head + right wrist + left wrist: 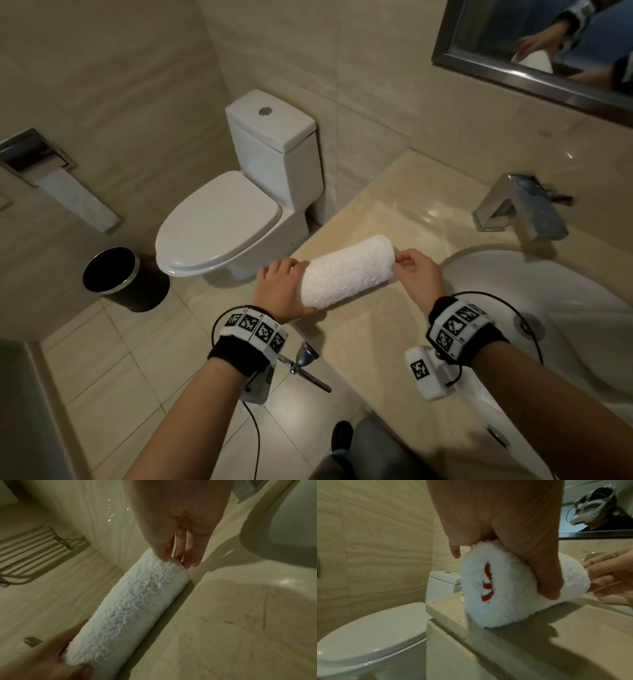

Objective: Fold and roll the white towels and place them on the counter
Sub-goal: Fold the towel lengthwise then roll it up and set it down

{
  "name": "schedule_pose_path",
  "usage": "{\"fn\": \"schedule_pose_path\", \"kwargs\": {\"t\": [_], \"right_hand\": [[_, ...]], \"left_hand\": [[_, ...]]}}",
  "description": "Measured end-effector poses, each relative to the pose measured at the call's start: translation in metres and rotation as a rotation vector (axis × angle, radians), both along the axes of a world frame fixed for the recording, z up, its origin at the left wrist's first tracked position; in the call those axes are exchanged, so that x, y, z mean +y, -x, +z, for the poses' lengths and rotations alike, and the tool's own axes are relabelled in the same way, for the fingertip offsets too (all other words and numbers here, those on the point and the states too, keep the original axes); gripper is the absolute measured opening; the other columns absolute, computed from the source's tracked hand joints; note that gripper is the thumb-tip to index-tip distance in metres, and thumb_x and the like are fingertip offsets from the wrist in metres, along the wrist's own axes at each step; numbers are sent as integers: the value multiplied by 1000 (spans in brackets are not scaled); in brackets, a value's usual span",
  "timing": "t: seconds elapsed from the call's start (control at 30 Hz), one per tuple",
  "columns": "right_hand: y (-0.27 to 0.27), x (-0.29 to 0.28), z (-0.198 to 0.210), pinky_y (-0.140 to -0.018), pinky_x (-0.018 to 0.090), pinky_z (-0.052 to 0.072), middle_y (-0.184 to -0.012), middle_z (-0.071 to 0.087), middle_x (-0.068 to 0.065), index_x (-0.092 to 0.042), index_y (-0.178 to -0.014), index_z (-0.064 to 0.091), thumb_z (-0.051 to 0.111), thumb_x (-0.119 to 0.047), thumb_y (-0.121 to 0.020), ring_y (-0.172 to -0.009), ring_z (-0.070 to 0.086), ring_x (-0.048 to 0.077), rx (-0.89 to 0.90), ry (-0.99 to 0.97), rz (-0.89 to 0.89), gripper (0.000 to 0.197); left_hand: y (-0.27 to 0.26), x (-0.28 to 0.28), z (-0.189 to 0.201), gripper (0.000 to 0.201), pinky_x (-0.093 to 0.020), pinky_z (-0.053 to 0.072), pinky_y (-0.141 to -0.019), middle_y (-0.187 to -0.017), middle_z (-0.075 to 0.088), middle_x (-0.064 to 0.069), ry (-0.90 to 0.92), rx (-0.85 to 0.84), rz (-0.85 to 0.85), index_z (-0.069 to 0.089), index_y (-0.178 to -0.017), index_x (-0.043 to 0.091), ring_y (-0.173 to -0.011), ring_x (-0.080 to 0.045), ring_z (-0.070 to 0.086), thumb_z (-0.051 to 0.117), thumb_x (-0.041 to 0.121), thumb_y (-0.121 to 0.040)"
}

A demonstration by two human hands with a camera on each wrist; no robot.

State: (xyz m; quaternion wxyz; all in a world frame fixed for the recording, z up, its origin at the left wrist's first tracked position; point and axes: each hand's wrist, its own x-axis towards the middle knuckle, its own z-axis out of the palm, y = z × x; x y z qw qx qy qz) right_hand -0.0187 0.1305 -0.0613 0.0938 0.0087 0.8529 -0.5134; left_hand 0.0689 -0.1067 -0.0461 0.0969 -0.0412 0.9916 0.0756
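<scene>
The rolled white towel (346, 271) lies on the beige stone worktop (394, 329), its long axis running from about 8 o'clock to 2 o'clock in the head view, with the basin (534, 298) just beside it at 4 o'clock. The left hand (279, 291) curls its grip round the 8 o'clock end, thumb pressed into the pile. The right hand (416, 272) pinches the rim of the 2 o'clock end with its fingertips (178, 559). The terry looks light, soft and springy, not slippery, and likely to loosen if released carelessly; the left wrist view shows a hollow core with red marking inside. The safest hold is probably round the body near each end, squeezing gently so the layers stay wound.
</scene>
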Motion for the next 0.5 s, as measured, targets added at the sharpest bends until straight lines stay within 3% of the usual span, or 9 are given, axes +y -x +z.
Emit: {"fn": "schedule_pose_path", "kwargs": {"t": [0.13, 0.27, 0.37, 0.5], "right_hand": [[5, 3, 4, -65, 15, 42, -86, 61, 4, -6, -95, 61, 65, -10, -83, -78, 55, 16, -23, -21, 84, 14], [9, 9, 8, -69, 22, 42, -80, 62, 5, -6, -92, 64, 66, -7, -80, -75, 56, 18, 14, -138, 206, 13], [11, 9, 11, -67, 22, 39, -74, 60, 2, -14, -90, 65, 63, -6, -78, -71, 54, 18, 57, -207, 261, 14], [21, 13, 11, -63, 25, 37, -71, 56, 7, -14, -79, 52, 62, -9, -80, -67, 49, 22, 95, -311, 236, 11]], "left_hand": [[-3, -3, -1, 107, -41, 24, -111, -146, 32, -1, -131, -116, 4, 19, -146, 27, -131, -24, 31, 78, 48, -60], [-1, -7, 5, 116, -43, 31, -109, -148, 28, -1, -142, -243, -69, 9, -148, 27, -131, -24, 32, 83, 31, -59], [-1, -7, 9, 106, -41, 35, -106, -143, 36, -1, -89, -221, -88, 13, -147, 29, -127, -24, 37, 79, 29, -65], [-4, -4, 6, 82, -34, 42, -95, -127, 52, -1, -42, -94, -167, 27, -142, 33, -113, -22, 50, 71, 43, -73]]}}
